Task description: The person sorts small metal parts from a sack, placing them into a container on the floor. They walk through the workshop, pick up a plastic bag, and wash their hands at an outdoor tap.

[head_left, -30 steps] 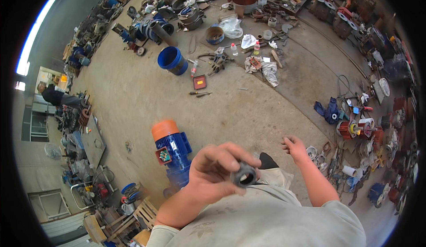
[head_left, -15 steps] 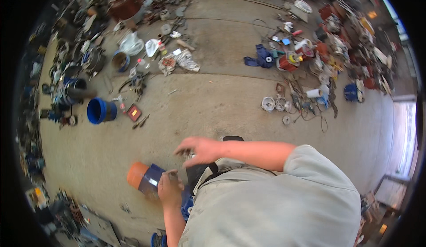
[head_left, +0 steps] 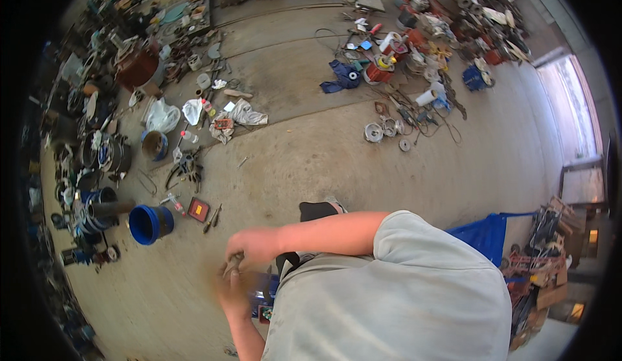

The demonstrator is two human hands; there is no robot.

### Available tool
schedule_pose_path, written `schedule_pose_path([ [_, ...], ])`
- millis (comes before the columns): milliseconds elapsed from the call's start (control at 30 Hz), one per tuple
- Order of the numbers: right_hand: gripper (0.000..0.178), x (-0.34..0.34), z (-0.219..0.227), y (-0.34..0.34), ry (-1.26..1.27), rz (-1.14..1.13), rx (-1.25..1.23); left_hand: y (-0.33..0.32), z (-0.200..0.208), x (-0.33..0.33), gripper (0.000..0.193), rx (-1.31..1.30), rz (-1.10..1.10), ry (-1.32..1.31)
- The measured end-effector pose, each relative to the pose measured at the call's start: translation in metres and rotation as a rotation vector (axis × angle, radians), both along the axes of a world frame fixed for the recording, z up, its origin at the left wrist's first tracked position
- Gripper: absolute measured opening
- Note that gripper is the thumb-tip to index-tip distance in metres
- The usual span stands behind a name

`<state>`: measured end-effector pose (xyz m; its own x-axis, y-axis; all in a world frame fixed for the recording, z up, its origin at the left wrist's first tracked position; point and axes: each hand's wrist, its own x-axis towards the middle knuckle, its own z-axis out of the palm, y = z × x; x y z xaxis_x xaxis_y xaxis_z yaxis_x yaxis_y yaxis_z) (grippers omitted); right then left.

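My right hand (head_left: 254,247) reaches across in front of my body, its fingers bent down to meet the other hand. Just below it, my left hand (head_left: 234,298) comes up from the lower edge with its fingers closed. Between them is a small grey-brown patch (head_left: 233,265), perhaps a small part or dirty fingertips; motion smears it. Beside my left wrist, some blue and dark items (head_left: 264,294) show partly behind my shirt.
Ahead on the left stand a blue bucket (head_left: 150,223), a red case (head_left: 198,209) and screwdrivers (head_left: 212,218). Round metal parts (head_left: 382,129) and cables lie ahead right. Piled machine parts line both sides. A blue sheet (head_left: 481,236) is at my right.
My hands, apart before, have come together. The view has turned, shifting the floor items. The orange-and-blue cylinder by my left hand no longer shows.
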<state>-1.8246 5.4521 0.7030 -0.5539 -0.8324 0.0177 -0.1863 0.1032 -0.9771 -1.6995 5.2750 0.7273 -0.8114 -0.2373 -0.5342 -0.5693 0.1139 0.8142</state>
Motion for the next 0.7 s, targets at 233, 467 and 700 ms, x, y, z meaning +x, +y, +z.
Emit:
schedule_pose_path([
  [233,0.038,-0.031,-0.024,0.039,0.037,-0.446,0.183,-0.079,0.011,-0.031,0.051,0.077,0.053,-0.021],
  [467,0.039,-0.056,-0.077,0.038,0.076,-0.728,0.346,-0.169,-0.039,-0.047,0.050,-0.137,0.007,-0.144],
  [700,0.040,-0.145,-0.119,-0.074,-0.149,-0.632,0.557,-0.285,-0.098,0.014,0.042,-0.363,0.047,-0.178],
])
